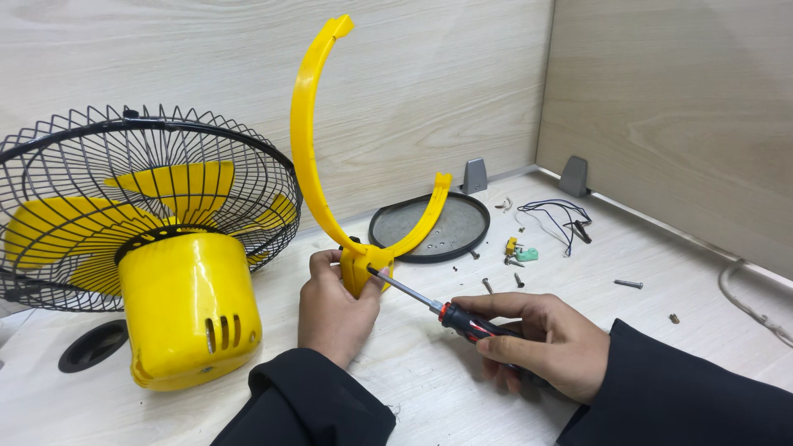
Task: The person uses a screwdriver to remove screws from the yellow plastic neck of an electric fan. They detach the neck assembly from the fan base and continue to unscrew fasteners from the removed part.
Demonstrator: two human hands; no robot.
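We held the yellow fan bracket (330, 177) upright on the bench (661, 264), our left hand (330, 310) in a closed grip round its base. Our right hand (541, 339) gripped the screwdriver (438, 308), its tip touching that base. The fan head (149, 248) lay to the left, loose screws (628, 283) to the right.

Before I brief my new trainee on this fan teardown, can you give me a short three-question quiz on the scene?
1. True or false: the right hand holds a screwdriver.
2. Which does the left hand grip: A) wire guard, B) yellow bracket, C) black round plate?
3. Fill in: the screwdriver tip meets the bracket's ____.

Key: 1 true; 2 B; 3 base.
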